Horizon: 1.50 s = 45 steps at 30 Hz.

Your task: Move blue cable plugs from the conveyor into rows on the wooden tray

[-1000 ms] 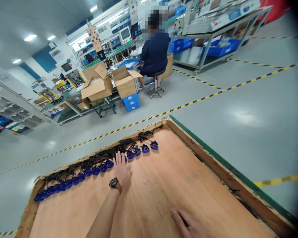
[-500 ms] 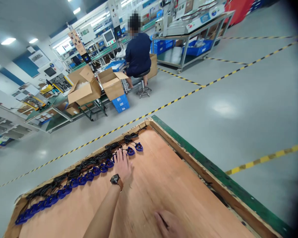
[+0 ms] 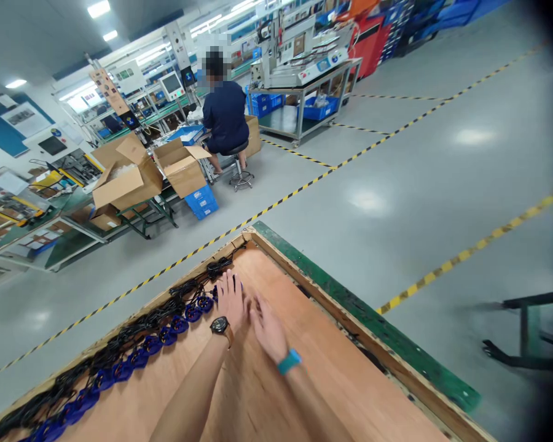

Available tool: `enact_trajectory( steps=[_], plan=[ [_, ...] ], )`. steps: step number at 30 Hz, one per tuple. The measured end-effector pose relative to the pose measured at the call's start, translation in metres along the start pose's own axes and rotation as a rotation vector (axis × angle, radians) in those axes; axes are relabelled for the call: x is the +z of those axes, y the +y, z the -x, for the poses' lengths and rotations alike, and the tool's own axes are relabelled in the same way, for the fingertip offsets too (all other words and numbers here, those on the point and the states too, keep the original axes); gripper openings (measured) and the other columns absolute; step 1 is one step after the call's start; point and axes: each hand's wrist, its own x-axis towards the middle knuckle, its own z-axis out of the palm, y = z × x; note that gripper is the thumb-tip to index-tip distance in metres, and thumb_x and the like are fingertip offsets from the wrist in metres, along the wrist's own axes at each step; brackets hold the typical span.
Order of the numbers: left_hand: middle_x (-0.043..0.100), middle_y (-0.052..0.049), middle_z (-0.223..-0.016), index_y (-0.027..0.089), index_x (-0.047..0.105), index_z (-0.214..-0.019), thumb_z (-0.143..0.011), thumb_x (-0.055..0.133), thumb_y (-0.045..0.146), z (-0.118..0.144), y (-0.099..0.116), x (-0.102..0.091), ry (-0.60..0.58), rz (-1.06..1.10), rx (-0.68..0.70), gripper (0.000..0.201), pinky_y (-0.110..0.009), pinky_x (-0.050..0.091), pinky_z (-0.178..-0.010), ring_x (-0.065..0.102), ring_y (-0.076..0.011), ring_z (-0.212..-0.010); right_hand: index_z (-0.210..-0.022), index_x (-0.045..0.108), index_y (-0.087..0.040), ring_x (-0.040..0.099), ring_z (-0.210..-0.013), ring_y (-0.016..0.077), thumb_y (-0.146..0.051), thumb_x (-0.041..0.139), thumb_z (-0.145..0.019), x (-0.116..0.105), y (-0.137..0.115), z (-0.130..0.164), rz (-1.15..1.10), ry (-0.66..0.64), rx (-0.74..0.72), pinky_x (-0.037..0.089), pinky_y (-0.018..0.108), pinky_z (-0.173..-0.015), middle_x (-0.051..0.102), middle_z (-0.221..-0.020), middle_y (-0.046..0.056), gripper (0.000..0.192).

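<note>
My left hand [image 3: 231, 301], with a dark watch on its wrist, lies stretched out over the far end of a row of blue plastic parts [image 3: 205, 303], its fingers covering the last of them. Each part has a round open face with small coloured details inside, and a bundled black cable [image 3: 219, 266] runs behind the row. Just right of it is my right hand [image 3: 268, 330], wearing a teal wristband [image 3: 289, 361]. Its fingers are apart and slightly bent above the wooden board [image 3: 276, 276], with nothing visible in them.
A raised wooden rim [image 3: 322, 301] borders the board, with a green edge [image 3: 350, 319] outside it. Beyond the striped floor tape, a person [image 3: 225, 116] sits on a stool near cardboard boxes [image 3: 182, 169] and blue crates [image 3: 201, 201]. A dark metal frame [image 3: 529, 331] stands at right.
My right hand has come up from the bottom edge to beside my left hand. My left hand now covers the end parts that showed beyond its fingers. The view has turned right.
</note>
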Motion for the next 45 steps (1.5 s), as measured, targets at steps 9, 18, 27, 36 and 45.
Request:
enact_trajectory(
  steps=[9, 18, 27, 36, 45],
  plan=[
    [0.013, -0.021, -0.165, 0.004, 0.022, -0.155, -0.094, 0.037, 0.022, 0.011, -0.010, -0.012, -0.002, 0.031, 0.002, 0.065, -0.057, 0.019, -0.124, 0.007, -0.0324, -0.154, -0.150, 0.039, -0.006, 0.039, -0.141, 0.0228, -0.014, 0.030, -0.090, 0.032, 0.002, -0.050, 0.213, 0.002, -0.161, 0.032, 0.044, -0.121, 0.045, -0.151, 0.015, 0.061],
    [0.017, -0.019, -0.165, 0.017, 0.032, -0.154, -0.097, 0.040, 0.038, 0.094, -0.060, -0.011, 0.088, 0.010, -0.358, 0.062, -0.066, 0.017, -0.120, 0.014, -0.0374, -0.153, -0.152, 0.040, -0.025, 0.006, -0.152, 0.0400, -0.034, 0.050, -0.093, 0.053, -0.036, -0.039, 0.645, -0.227, -0.462, 0.010, 0.066, -0.119, 0.017, -0.165, 0.013, 0.060],
    [0.018, -0.018, -0.165, 0.022, 0.030, -0.155, -0.095, 0.040, 0.050, 0.073, -0.049, -0.003, 0.074, 0.066, -0.377, 0.067, -0.071, 0.012, -0.118, 0.015, -0.0402, -0.152, -0.152, 0.040, -0.031, 0.015, -0.149, 0.0456, -0.038, 0.049, -0.096, 0.053, -0.023, -0.052, 0.827, -0.240, -0.433, 0.012, 0.071, -0.113, 0.021, -0.164, 0.015, 0.057],
    [0.015, -0.023, -0.164, 0.013, 0.028, -0.155, -0.098, 0.036, 0.046, 0.119, -0.085, -0.017, 0.142, -0.023, -0.544, 0.067, -0.069, 0.012, -0.119, 0.009, -0.0382, -0.153, -0.152, 0.041, -0.023, 0.019, -0.149, 0.0420, -0.030, 0.047, -0.095, 0.083, -0.076, -0.031, 0.789, -0.321, -0.545, 0.015, 0.067, -0.115, 0.029, -0.160, 0.019, 0.057],
    [0.018, -0.022, -0.164, 0.007, 0.027, -0.155, -0.097, 0.038, 0.042, 0.152, -0.119, 0.004, 0.073, -0.067, -0.644, 0.068, -0.064, 0.015, -0.122, 0.012, -0.0378, -0.153, -0.150, 0.044, -0.017, 0.017, -0.151, 0.0378, -0.032, 0.046, -0.096, 0.137, -0.075, -0.004, 0.754, -0.532, -0.645, 0.012, 0.061, -0.120, 0.023, -0.162, 0.018, 0.056]
  ],
)
